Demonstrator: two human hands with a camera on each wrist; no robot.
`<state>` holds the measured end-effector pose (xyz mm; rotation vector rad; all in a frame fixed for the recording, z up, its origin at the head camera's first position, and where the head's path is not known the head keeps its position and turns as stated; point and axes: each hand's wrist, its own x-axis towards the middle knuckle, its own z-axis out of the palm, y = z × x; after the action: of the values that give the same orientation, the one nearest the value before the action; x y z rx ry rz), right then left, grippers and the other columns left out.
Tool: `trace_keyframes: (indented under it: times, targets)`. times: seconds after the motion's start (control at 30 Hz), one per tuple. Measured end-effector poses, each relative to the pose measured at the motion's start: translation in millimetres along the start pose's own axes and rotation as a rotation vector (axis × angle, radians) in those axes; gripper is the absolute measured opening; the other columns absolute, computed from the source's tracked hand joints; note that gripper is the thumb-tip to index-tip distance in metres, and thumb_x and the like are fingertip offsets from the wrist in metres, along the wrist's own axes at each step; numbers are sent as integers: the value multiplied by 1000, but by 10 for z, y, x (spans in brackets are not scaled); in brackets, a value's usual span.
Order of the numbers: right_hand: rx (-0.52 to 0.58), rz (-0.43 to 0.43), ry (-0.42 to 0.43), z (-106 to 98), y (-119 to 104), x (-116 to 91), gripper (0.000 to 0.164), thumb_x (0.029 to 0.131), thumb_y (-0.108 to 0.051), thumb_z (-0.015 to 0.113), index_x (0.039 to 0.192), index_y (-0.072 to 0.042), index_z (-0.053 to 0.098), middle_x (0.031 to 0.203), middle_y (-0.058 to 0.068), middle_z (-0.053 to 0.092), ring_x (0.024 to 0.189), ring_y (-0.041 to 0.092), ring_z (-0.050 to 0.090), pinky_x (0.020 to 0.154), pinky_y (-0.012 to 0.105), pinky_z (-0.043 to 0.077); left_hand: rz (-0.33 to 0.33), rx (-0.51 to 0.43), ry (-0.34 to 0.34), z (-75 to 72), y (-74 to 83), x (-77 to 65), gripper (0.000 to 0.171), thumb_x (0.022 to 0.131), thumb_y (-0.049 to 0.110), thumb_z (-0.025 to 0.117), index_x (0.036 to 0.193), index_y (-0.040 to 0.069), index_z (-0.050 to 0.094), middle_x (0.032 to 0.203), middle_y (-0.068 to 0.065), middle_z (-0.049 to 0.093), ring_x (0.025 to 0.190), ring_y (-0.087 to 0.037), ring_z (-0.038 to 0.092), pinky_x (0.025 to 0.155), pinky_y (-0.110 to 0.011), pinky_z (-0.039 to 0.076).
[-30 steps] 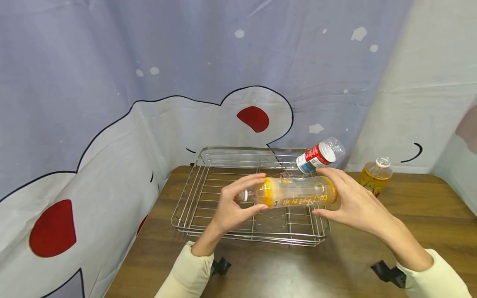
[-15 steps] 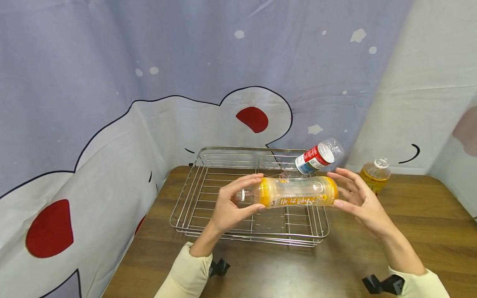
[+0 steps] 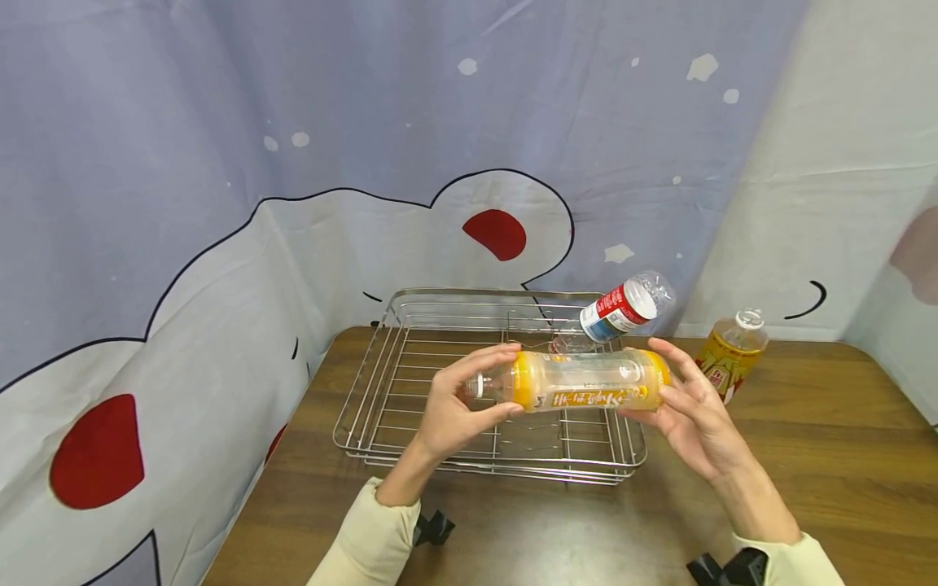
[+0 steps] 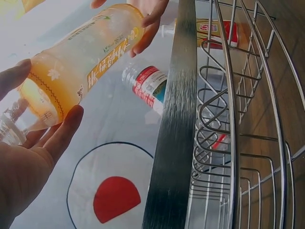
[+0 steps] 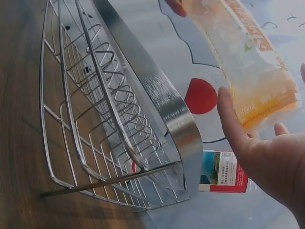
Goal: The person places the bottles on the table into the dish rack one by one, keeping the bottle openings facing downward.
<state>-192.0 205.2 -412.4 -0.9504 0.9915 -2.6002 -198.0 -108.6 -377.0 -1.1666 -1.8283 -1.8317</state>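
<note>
A clear plastic drink bottle with an orange-and-white label lies level in the air over the wire dish rack, its neck to the left. My left hand grips its shoulder between thumb and fingers, the neck inside the hand. At the base, my right hand holds the bottle, thumb on the near side and other fingers around and beneath. In the right wrist view, the thumb presses along the bottle's orange end. The left wrist view shows the left fingertips on the label's orange band.
Inside the rack's back right leans a bottle with a red-and-white label, bottom end up over the rim. A yellow-labelled bottle stands on the wooden table right of the rack. Behind hangs a patterned curtain.
My right hand has loosened, turned and closed again around the bottle's base, with fingers now underneath. The left hand and bottle stay almost in place; the bottle's base end dips slightly.
</note>
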Motion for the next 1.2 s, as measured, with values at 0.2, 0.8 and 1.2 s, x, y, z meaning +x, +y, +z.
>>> trace_keyframes:
  times: [0.2, 0.8, 1.2]
  targets:
    - [-52, 10, 45, 25, 15, 25, 50, 99, 13, 31, 146, -5, 40, 146, 16, 45, 120, 29, 56, 92, 48, 53, -1, -14, -3, 5, -4, -10, 55, 67, -23, 77, 119, -15, 59, 128, -31, 57, 122, -29, 56, 87, -44, 55]
    - [-145, -13, 140, 97, -101, 96, 46, 98, 15, 34, 139, -2, 49, 131, 11, 51, 110, 24, 61, 87, 41, 56, -13, -54, -25, -104, -11, -31, 71, 66, -27, 74, 131, -19, 47, 139, -34, 45, 124, -32, 54, 92, -47, 53]
    - [-177, -60, 163, 90, -379, 153, 47, 96, 19, 33, 137, 2, 49, 128, 15, 52, 109, 26, 61, 85, 41, 57, -67, 28, 54, -412, -22, -196, 70, 77, -13, 73, 140, -13, 42, 145, -27, 44, 129, -46, 43, 102, -48, 45]
